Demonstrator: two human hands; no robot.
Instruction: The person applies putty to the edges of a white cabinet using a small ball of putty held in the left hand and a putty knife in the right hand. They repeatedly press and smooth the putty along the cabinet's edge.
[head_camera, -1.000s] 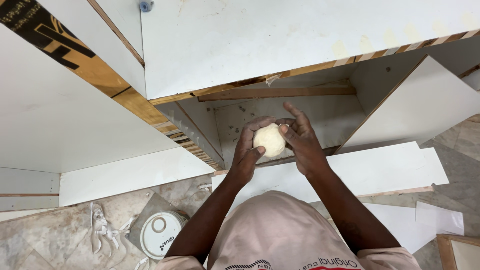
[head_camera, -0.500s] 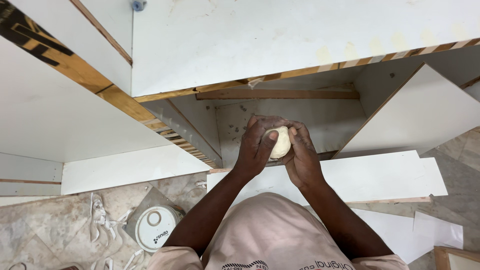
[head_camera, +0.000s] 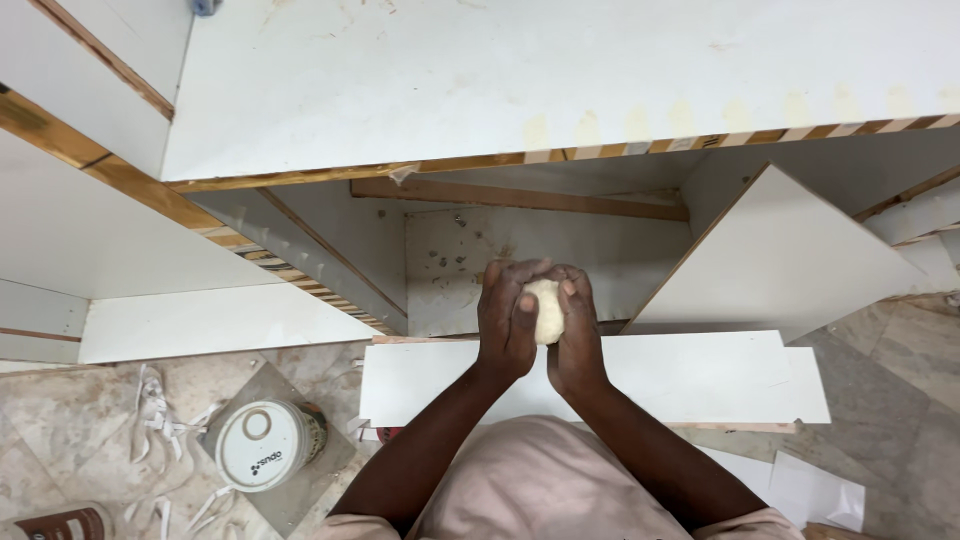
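Observation:
A pale cream lump of putty (head_camera: 546, 311) is pressed between both of my palms in front of my chest. My left hand (head_camera: 508, 318) covers its left side and my right hand (head_camera: 576, 330) wraps its right side, fingers curled over the top. Only a narrow strip of the lump shows between the hands. They hover above a white laminated board (head_camera: 700, 375) and the open bottom of a white cabinet (head_camera: 560, 255).
A large white panel (head_camera: 560, 80) with a striped plywood edge lies across the top. More white boards lean left (head_camera: 110, 240) and right (head_camera: 780, 260). A white round tin (head_camera: 262, 445) stands on the marble floor at lower left among white edge-band strips (head_camera: 155, 420).
My hands have closed together around the lump, which was held more open a second ago. They sit slightly lower and nearer my body now.

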